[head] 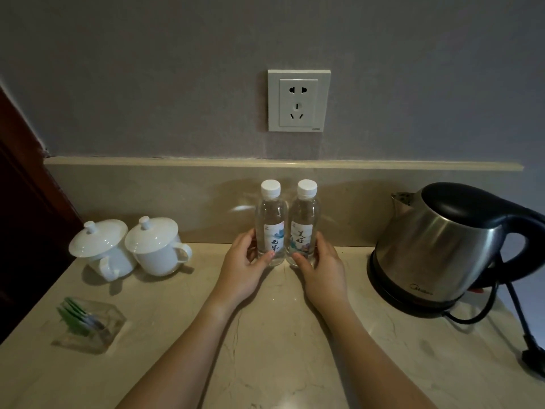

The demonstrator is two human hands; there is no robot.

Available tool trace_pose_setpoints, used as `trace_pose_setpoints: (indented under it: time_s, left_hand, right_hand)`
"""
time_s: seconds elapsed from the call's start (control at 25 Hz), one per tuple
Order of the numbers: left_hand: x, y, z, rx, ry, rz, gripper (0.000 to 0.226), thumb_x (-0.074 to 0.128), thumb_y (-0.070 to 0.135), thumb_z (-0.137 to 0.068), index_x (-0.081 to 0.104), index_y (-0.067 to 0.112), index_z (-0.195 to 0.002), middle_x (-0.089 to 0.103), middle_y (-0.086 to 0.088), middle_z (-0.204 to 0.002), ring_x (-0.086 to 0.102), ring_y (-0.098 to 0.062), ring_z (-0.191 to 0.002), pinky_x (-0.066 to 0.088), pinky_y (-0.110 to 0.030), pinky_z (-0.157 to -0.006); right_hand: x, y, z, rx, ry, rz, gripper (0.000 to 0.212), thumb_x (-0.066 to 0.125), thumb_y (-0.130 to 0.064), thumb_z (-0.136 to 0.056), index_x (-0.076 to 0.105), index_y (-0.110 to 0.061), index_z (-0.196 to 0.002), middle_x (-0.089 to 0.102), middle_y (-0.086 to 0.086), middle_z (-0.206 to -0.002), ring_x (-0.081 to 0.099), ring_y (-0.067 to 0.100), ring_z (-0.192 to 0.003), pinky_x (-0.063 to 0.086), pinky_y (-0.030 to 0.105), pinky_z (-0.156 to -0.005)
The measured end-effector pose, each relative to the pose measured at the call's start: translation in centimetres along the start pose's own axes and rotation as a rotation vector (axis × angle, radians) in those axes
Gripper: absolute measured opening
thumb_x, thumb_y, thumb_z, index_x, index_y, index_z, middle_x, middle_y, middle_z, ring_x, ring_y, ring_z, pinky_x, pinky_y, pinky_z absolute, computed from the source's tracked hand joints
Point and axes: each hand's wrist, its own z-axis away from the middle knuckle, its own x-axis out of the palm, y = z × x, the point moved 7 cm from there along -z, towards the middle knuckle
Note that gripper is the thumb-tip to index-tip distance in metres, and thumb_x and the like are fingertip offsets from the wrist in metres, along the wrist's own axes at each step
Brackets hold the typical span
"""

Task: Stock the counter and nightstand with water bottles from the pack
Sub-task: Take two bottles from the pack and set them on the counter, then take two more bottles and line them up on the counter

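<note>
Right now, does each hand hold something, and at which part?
Yes. The left hand grips the left water bottle at its lower body, over the label. The right hand grips the right water bottle likewise. Both stand upright on the counter.

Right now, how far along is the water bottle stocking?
Done, by the look of it: two bottles stand upright side by side on the counter by the backsplash. In hand: the left hand grips the left bottle and the right hand grips the right bottle, so neither is released yet. Left: letting go, then the nightstand, which is out of view, as is the pack.
</note>
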Motion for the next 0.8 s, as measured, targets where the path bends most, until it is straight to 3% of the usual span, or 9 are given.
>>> trace_pose_setpoints:
  time_s: [0.16, 0.32, 0.4, 0.48, 0.56, 0.6, 0.68, 0.8]
  left_hand:
    - [0.4, 0.3, -0.1, 0.025, 0.006, -0.019, 0.05, 0.074, 0.018, -0.085, 0.054, 0.033, -0.129, 0.056, 0.013, -0.125, 0.058, 0.009, -0.11, 0.049, -0.017, -0.095]
    - [0.5, 0.2, -0.3, 0.051, 0.039, -0.046, 0.053, 0.074, 0.021, -0.085, 0.054, 0.028, -0.134, 0.055, 0.019, -0.121, 0.058, 0.009, -0.11, 0.048, -0.014, -0.094]
    - [0.6, -0.2, -0.4, 0.041, 0.041, -0.053, 0.055, 0.075, 0.024, -0.084, 0.053, 0.028, -0.134, 0.056, 0.017, -0.122, 0.059, 0.004, -0.112, 0.05, -0.021, -0.097]
    - [0.8, -0.2, 0.4, 0.006, 0.026, -0.013, 0.067, 0.079, 0.034, -0.079, 0.049, 0.025, -0.138, 0.057, 0.008, -0.131, 0.059, -0.002, -0.117, 0.051, -0.03, -0.101]
    - [-0.4, 0.2, 2.2, -0.047, 0.071, 0.025, 0.079, 0.081, 0.042, -0.075, 0.043, 0.022, -0.141, 0.053, 0.007, -0.135, 0.056, -0.004, -0.121, 0.05, -0.03, -0.101]
    - [-1.7, 1.1, 3.6, -0.056, 0.117, 0.016, 0.074, 0.08, 0.039, -0.076, 0.044, 0.021, -0.139, 0.054, 0.009, -0.131, 0.057, -0.005, -0.116, 0.052, -0.026, -0.096]
    - [-5.7, 3.8, 6.7, 0.011, 0.242, -0.017, 0.048, 0.079, 0.025, -0.081, 0.056, 0.021, -0.123, 0.061, 0.007, -0.114, 0.063, -0.01, -0.098, 0.056, -0.021, -0.077]
    - [-14.0, 7.7, 12.2, 0.072, 0.446, -0.044, 0.024, 0.077, 0.013, -0.081, 0.065, 0.02, -0.101, 0.066, 0.005, -0.097, 0.065, -0.01, -0.08, 0.052, -0.018, -0.06]
  right_hand:
    - [0.1, -0.1, 0.1, -0.014, -0.016, 0.045, 0.054, 0.064, -0.031, -0.094, 0.043, -0.024, -0.143, 0.058, -0.008, -0.129, 0.054, 0.005, -0.109, 0.04, 0.018, -0.087]
    - [0.4, 0.2, -0.1, -0.011, -0.045, 0.06, 0.057, 0.061, -0.029, -0.096, 0.037, -0.024, -0.148, 0.054, -0.003, -0.14, 0.055, 0.013, -0.122, 0.039, 0.021, -0.089]
    - [0.7, 0.2, -0.3, -0.019, -0.067, 0.054, 0.059, 0.06, -0.03, -0.096, 0.035, -0.023, -0.149, 0.051, -0.001, -0.144, 0.054, 0.016, -0.126, 0.042, 0.025, -0.092]
    - [0.5, 0.3, -0.1, 0.003, -0.067, 0.041, 0.071, 0.062, -0.035, -0.094, 0.026, -0.021, -0.155, 0.04, 0.003, -0.155, 0.046, 0.021, -0.136, 0.043, 0.033, -0.102]
    - [-0.6, 0.3, 1.1, 0.108, -0.004, 0.01, 0.087, 0.068, -0.043, -0.089, 0.019, -0.018, -0.157, 0.022, 0.005, -0.162, 0.033, 0.024, -0.144, 0.036, 0.041, -0.112]
    - [-1.3, -0.2, 2.2, 0.128, 0.059, -0.005, 0.089, 0.07, -0.044, -0.087, 0.023, -0.015, -0.156, 0.023, 0.006, -0.16, 0.034, 0.026, -0.143, 0.037, 0.042, -0.112]
    - [-1.7, -3.9, 4.4, -0.045, 0.164, -0.05, 0.07, 0.072, -0.04, -0.085, 0.044, -0.009, -0.141, 0.045, 0.008, -0.135, 0.05, 0.027, -0.125, 0.044, 0.034, -0.1]
    - [3.2, -14.0, 8.3, -0.378, -0.036, -0.157, 0.047, 0.066, -0.042, -0.081, 0.059, -0.015, -0.119, 0.053, -0.007, -0.1, 0.056, 0.01, -0.091, 0.041, 0.015, -0.077]
